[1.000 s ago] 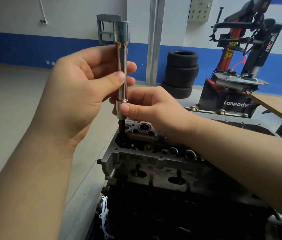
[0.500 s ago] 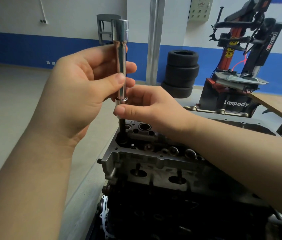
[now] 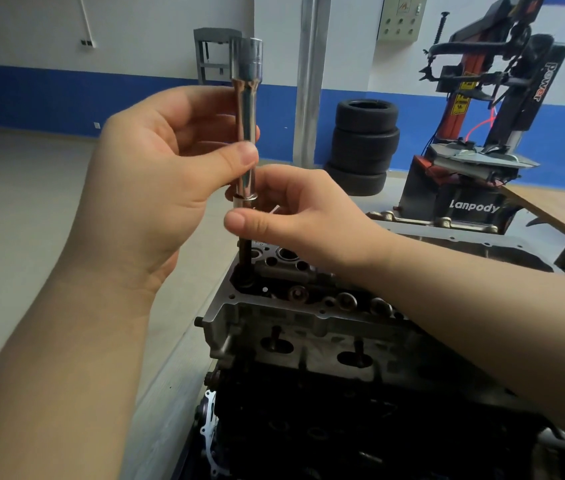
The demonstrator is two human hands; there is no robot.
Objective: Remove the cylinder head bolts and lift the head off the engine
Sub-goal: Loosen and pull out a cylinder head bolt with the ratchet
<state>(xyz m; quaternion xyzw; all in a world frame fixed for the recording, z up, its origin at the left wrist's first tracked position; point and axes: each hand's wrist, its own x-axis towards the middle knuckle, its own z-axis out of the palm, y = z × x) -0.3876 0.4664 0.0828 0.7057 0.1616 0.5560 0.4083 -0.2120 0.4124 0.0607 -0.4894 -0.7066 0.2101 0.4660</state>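
Note:
A grey aluminium cylinder head (image 3: 312, 323) sits on the dark engine block (image 3: 360, 420) in the lower middle. A long chrome socket extension (image 3: 247, 109) stands upright over the head's far left corner. My left hand (image 3: 156, 181) pinches its shaft between thumb and fingers. Just below, my right hand (image 3: 295, 216) pinches the lower end, where a dark head bolt (image 3: 245, 259) hangs down into its bolt hole. The bolt's head is hidden behind my right thumb.
A stack of black tyres (image 3: 364, 147) stands beyond the engine by a metal pillar (image 3: 309, 77). A red and black tyre changer (image 3: 475, 133) is at the right, with a wooden tabletop (image 3: 558, 209) beside it. An oil pan (image 3: 454, 244) lies behind the head.
The extension with the bolt has risen slightly, and my right thumb has slid a little lower along it. My left hand keeps its hold.

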